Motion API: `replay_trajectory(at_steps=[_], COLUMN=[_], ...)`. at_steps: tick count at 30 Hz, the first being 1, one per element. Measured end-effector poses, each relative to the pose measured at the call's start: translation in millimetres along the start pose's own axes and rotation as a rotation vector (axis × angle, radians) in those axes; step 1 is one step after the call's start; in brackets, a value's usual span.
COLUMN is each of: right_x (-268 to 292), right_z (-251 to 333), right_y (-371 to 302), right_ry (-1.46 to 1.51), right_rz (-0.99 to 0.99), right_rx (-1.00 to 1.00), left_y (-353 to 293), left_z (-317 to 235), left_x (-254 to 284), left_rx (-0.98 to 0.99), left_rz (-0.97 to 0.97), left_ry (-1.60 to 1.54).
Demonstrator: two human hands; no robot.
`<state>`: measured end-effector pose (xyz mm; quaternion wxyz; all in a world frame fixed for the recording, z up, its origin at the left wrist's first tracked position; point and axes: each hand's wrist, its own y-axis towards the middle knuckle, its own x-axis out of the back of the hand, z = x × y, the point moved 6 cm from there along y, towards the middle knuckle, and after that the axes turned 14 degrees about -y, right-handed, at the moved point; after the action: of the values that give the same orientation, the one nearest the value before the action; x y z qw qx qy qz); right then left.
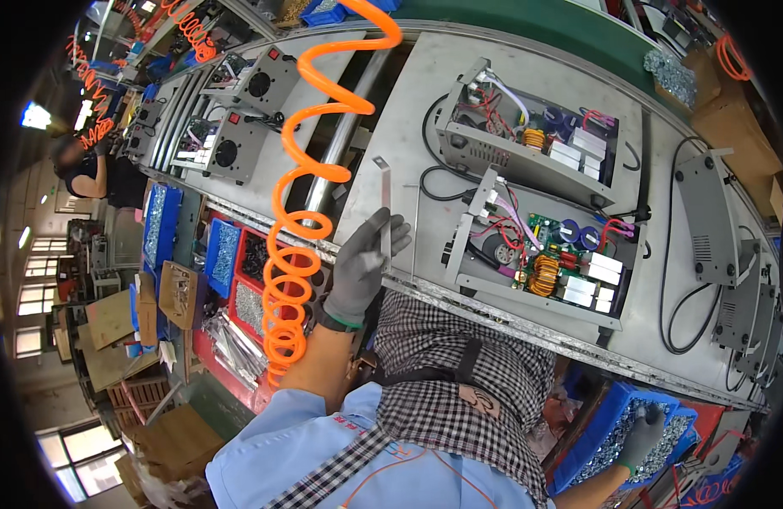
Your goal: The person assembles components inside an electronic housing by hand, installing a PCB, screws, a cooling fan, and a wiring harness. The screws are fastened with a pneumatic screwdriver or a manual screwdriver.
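Note:
My left hand [357, 267], in a grey glove, holds a thin flat metal strip with a bent end [385, 191] upright at the near edge of the bench, thumb across it. Another thin metal strip [415, 225] lies on the bench just to its right. My right hand [643, 437], gloved too, reaches into a blue bin [588, 441] of small metal fasteners at the lower right; its fingertips are hard to make out among them. Ahead stand two open grey metal housings, the nearer [540, 301] and the farther [527, 165], with circuit boards, coils and wires inside.
A coiled orange air hose [294, 212] hangs left of my left hand. Grey panels with cables [705, 216] stand at the right. Fan-fitted units [230, 148] sit on the line at left, near another person [95, 174]. Parts bins [223, 254] and metal strips [236, 346] lie below.

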<state>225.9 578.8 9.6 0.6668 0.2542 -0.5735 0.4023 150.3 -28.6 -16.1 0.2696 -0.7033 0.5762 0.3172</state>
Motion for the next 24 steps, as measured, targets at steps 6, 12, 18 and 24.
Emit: replay_trajectory(at_steps=[6, 12, 18, 24], right_x=[3.4, 48.4, -4.4, -11.9], right_z=[-72.9, 47.5, 289.8, 401.3], right_y=[0.2, 4.1, -12.0, -30.3], right_ry=[0.451, 0.545, 1.017, 0.732], right_rz=[-0.159, -0.575, 0.320, 0.095], right_rx=[-0.338, 0.095, 0.308, 0.998], left_y=[4.0, 6.5, 10.9, 5.2], left_z=[-10.8, -18.9, 7.6, 19.4], left_x=[-32.1, -54.5, -176.6, -184.6], left_rx=[-0.184, -0.524, -0.777, -0.756], left_rz=[0.089, -0.032, 0.861, 0.908], left_ry=[0.805, 1.268, 1.303, 1.255])
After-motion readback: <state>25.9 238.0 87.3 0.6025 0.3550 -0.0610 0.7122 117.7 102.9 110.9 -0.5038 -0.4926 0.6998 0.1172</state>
